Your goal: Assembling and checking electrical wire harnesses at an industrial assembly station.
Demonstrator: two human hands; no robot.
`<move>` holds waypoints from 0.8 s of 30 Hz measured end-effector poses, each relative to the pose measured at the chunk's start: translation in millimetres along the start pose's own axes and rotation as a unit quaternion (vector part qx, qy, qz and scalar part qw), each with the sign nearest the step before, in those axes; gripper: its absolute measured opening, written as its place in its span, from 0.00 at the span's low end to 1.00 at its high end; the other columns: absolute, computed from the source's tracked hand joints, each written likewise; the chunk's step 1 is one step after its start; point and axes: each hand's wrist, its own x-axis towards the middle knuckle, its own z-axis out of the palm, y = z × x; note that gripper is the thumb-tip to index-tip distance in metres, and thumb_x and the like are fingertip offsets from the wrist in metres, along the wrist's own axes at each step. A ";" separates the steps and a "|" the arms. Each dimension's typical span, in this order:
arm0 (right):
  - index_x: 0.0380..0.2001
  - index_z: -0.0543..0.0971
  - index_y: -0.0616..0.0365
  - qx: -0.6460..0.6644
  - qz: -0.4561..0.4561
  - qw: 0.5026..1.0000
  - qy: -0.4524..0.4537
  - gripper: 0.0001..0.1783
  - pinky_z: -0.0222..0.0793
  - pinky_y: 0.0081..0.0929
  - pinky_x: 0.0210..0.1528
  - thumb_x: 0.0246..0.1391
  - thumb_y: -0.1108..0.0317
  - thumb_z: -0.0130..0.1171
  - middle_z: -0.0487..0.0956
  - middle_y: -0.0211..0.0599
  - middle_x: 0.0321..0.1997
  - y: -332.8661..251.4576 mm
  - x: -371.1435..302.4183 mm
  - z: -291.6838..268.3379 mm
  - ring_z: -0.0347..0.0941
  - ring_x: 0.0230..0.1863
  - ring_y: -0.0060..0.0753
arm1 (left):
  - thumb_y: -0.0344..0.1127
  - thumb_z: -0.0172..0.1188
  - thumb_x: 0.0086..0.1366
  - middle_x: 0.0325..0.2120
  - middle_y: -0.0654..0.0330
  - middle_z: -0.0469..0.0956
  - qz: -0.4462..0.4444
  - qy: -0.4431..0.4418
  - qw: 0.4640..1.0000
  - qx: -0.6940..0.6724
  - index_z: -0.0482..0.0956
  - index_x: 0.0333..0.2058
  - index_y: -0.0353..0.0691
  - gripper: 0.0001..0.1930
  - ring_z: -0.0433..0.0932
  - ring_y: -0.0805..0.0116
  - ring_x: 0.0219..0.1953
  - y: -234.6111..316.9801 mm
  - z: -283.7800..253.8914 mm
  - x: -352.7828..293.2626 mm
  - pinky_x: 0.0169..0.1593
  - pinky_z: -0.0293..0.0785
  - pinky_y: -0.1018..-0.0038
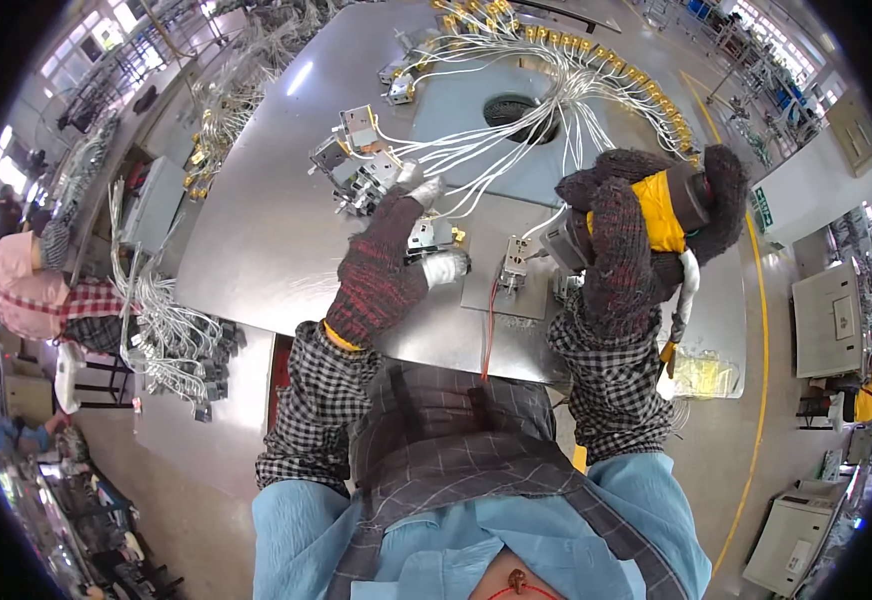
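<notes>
My left hand (386, 262), in a dark red and black knit glove with white-wrapped fingertips, spreads its thumb and fingers around a small metal block (428, 236) on the steel table. Its fingers reach the edge of a cluster of metal terminal blocks (358, 165). In my right hand (621, 235), gloved in the same knit, is a power screwdriver (661, 212) wrapped with yellow tape. It lies sideways, its nose pointing left at another metal block (514, 264) with red wires. Whether the bit touches that block, I cannot tell.
White wires (486, 150) run from the blocks to a bundle near a round dark hole (516, 115) in the table (246, 240). Brass-coloured terminals (596, 55) line the far arc. More wired parts (181, 350) hang at the left, where another person (31, 285) is. Yellow clear packaging (704, 375) lies at the right corner.
</notes>
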 end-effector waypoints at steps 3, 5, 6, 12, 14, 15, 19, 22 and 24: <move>0.72 0.57 0.51 -0.029 -0.012 0.999 -0.008 0.45 0.85 0.38 0.36 0.55 0.76 0.69 0.82 0.51 0.42 0.7 0.6 2.6 0.84 0.34 0.38 | 0.38 0.76 0.56 0.70 0.47 0.65 0.024 -0.028 0.999 0.008 0.72 0.66 0.43 0.38 0.70 0.51 0.68 7.6 -1.8 3.0 0.67 0.70 0.62; 0.72 0.56 0.51 -0.031 0.009 0.999 0.002 0.46 0.85 0.39 0.36 0.55 0.76 0.69 0.82 0.51 0.42 -2.0 -1.1 3.9 0.84 0.34 0.39 | 0.31 0.74 0.58 0.70 0.48 0.66 0.016 -0.100 0.995 0.008 0.74 0.65 0.41 0.35 0.75 0.56 0.64 18.6 -5.3 4.8 0.63 0.75 0.65; 0.72 0.56 0.50 -0.028 0.014 0.999 0.002 0.46 0.85 0.39 0.36 0.55 0.76 0.69 0.82 0.51 0.42 -3.8 -1.6 4.2 0.84 0.34 0.39 | 0.29 0.73 0.57 0.69 0.48 0.67 0.025 -0.062 0.998 -0.012 0.75 0.64 0.43 0.35 0.74 0.56 0.65 23.8 -8.1 7.6 0.63 0.75 0.65; 0.73 0.54 0.48 -0.003 0.018 1.000 -0.024 0.46 0.86 0.41 0.38 0.56 0.76 0.67 0.81 0.51 0.42 -8.0 0.6 0.6 0.83 0.34 0.39 | 0.25 0.74 0.57 0.57 0.51 0.76 -0.012 0.080 0.922 -0.380 0.73 0.63 0.35 0.34 0.80 0.67 0.53 34.5 6.6 15.5 0.54 0.80 0.68; 0.73 0.54 0.47 -0.037 0.028 0.999 -0.021 0.47 0.86 0.40 0.38 0.56 0.75 0.67 0.81 0.50 0.41 -7.0 1.0 1.5 0.82 0.34 0.39 | 0.27 0.73 0.60 0.52 0.53 0.79 -0.080 0.086 0.889 -0.443 0.71 0.63 0.30 0.33 0.81 0.65 0.50 29.3 15.1 8.6 0.53 0.81 0.67; 0.73 0.54 0.46 -0.061 0.038 0.997 -0.005 0.47 0.86 0.40 0.38 0.56 0.75 0.67 0.81 0.50 0.41 -6.8 -0.1 2.7 0.82 0.34 0.38 | 0.28 0.73 0.60 0.51 0.54 0.79 -0.082 0.087 0.896 -0.427 0.71 0.63 0.30 0.33 0.82 0.65 0.50 25.8 17.1 4.6 0.53 0.81 0.67; 0.73 0.54 0.46 0.006 0.028 0.999 0.018 0.47 0.85 0.41 0.38 0.56 0.75 0.67 0.81 0.48 0.40 -9.7 -3.8 8.7 0.82 0.35 0.38 | 0.30 0.70 0.61 0.52 0.49 0.80 0.032 0.041 0.990 -0.130 0.71 0.63 0.29 0.32 0.83 0.61 0.50 20.5 9.3 -8.0 0.54 0.81 0.66; 0.73 0.52 0.50 -0.042 0.038 0.998 0.024 0.46 0.84 0.39 0.36 0.57 0.72 0.67 0.82 0.48 0.37 -12.3 3.1 5.2 0.82 0.31 0.38 | 0.38 0.76 0.57 0.46 0.47 0.84 -0.081 -0.044 0.994 -0.060 0.74 0.63 0.38 0.36 0.87 0.60 0.45 34.6 10.7 -4.9 0.49 0.83 0.67; 0.72 0.52 0.54 -0.034 0.028 0.999 0.030 0.45 0.83 0.38 0.36 0.58 0.67 0.66 0.82 0.48 0.35 -12.4 13.4 -3.7 0.82 0.28 0.39 | 0.44 0.79 0.54 0.50 0.49 0.83 0.158 -0.029 0.986 0.041 0.74 0.63 0.40 0.39 0.87 0.60 0.44 46.8 25.7 6.1 0.47 0.83 0.69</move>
